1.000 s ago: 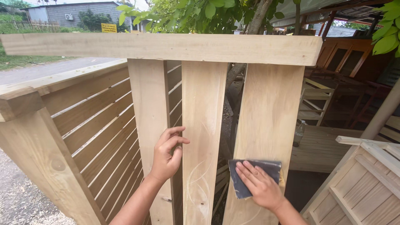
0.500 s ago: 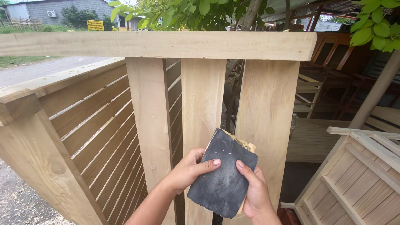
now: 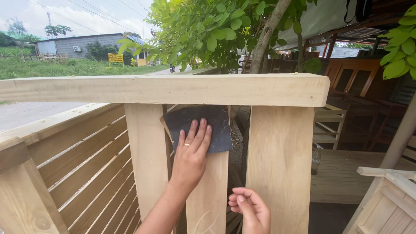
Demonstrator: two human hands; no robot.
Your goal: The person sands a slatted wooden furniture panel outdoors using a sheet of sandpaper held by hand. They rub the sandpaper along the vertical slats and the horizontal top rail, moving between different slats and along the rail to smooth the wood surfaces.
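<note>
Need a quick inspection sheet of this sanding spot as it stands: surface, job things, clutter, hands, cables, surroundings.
Surface: middle slat of a bare wooden frame, upright under the top rail.
Job's things: dark sandpaper sheet flat against the top of the middle slat.
Clutter: nothing seen.
Hands: left hand pressing the sandpaper, ring on one finger; right hand loosely curled beside the slat's right edge, holding nothing.
Cables: overhead lines in the sky.
Surroundings: slatted panel on the left, leafy tree, grey building, more wooden furniture behind.

A leafy tree (image 3: 225,30) stands behind, a grey building (image 3: 82,45) far left, slatted fence (image 3: 86,164) alongside.
</note>
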